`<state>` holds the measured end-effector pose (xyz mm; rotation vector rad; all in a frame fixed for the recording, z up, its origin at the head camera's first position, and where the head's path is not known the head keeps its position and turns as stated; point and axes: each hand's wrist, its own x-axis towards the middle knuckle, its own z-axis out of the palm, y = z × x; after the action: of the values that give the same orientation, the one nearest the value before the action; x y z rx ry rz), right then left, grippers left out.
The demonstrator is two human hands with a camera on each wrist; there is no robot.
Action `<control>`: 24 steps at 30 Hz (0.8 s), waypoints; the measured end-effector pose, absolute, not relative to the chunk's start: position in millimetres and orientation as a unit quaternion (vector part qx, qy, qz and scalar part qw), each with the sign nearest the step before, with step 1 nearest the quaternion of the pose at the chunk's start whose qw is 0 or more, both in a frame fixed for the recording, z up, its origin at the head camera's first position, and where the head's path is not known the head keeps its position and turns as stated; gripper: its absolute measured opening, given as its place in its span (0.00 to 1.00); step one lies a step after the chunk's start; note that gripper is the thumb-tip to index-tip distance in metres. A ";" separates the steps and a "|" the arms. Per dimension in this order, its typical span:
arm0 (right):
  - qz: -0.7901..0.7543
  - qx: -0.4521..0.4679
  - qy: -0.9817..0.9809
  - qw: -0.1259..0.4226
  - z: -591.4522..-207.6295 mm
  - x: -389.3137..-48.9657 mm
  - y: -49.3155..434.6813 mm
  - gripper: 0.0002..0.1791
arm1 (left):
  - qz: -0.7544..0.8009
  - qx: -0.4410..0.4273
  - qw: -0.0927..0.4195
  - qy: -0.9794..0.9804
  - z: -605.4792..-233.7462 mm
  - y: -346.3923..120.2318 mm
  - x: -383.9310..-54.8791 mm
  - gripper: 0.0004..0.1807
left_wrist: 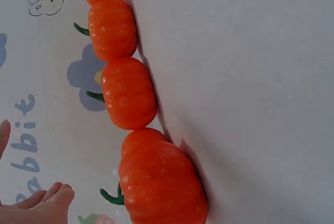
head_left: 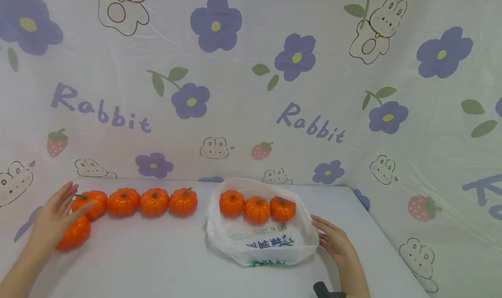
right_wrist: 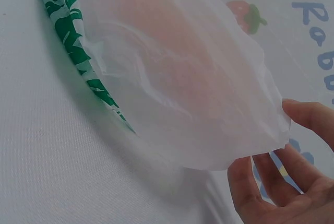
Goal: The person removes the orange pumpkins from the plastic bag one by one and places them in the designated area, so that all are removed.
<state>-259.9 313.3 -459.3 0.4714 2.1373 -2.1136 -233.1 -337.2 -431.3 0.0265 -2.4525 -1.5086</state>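
Note:
My left hand (head_left: 55, 217) is held with fingers spread over the left end of a row of small orange pumpkins (head_left: 154, 202) with green stems. One front pumpkin (head_left: 75, 233) is partly covered by that hand. In the left wrist view its fingers (left_wrist: 49, 203) hold nothing beside the nearest pumpkin (left_wrist: 162, 182). My right hand (head_left: 335, 241) is at the right side of a white plastic bag (head_left: 266, 255), which stands with its mouth wide. Its fingers (right_wrist: 242, 185) rest loosely against the bag's side. Inside, three pumpkins (head_left: 256, 209) sit along the back.
A white table (head_left: 157, 263) lies under everything, its right edge (head_left: 386, 241) running beyond the right hand. Behind it hangs a white curtain (head_left: 243, 93) printed with flowers and rabbits. A dark device part (head_left: 322, 290) shows near the right wrist.

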 end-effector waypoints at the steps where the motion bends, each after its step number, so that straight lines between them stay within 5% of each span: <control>1: -0.694 0.154 0.702 0.049 -459.7 -260.0 313.4 0.28 | -0.518 0.006 0.128 -0.846 -430.8 -334.6 -234.2 0.46; 24: -0.691 0.152 0.705 0.042 -465.4 -261.6 310.6 0.33 | -0.502 -0.060 0.090 -0.858 -415.9 -266.1 -254.0 0.50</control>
<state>-261.6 310.6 -465.4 0.4656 2.1577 -2.1143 -254.0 -266.1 -415.9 -0.1772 -2.5503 -1.4939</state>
